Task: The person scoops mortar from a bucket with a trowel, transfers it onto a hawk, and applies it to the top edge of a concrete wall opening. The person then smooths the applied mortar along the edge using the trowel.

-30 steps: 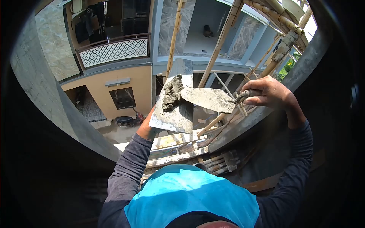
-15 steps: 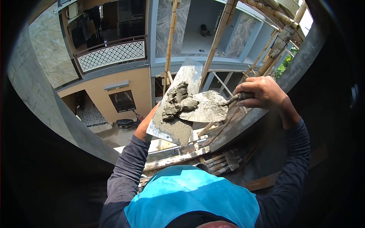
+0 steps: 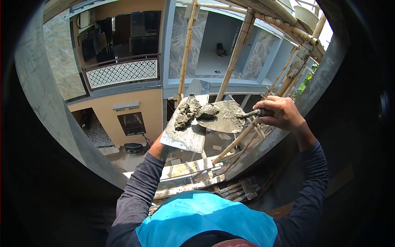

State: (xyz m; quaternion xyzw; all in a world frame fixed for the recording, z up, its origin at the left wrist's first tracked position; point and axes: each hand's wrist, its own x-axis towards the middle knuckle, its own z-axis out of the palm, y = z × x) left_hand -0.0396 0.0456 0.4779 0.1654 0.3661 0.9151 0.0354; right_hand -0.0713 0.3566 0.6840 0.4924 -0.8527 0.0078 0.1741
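Observation:
My right hand (image 3: 284,113) is wrapped round the dark handle of a trowel (image 3: 226,117), whose broad blade is smeared with grey mortar. The trowel's tip lies against a lump of wet mortar (image 3: 187,112) on a flat metal plate (image 3: 185,138). That plate is held out over the drop by my left arm. Of my left hand (image 3: 159,145), only the wrist and its edge show; the plate hides the fingers.
Bamboo scaffold poles (image 3: 234,53) stand ahead and at the right. A curved-looking concrete frame (image 3: 53,94) surrounds the opening. Beyond are a balcony railing (image 3: 123,74), an orange wall (image 3: 154,113) and a parked motorbike (image 3: 133,148) below. Someone crouches in the far room (image 3: 221,49).
The plate has tilted and its far end has dropped back a little. My right hand and the trowel have moved slightly lower in view, and the background has shifted down.

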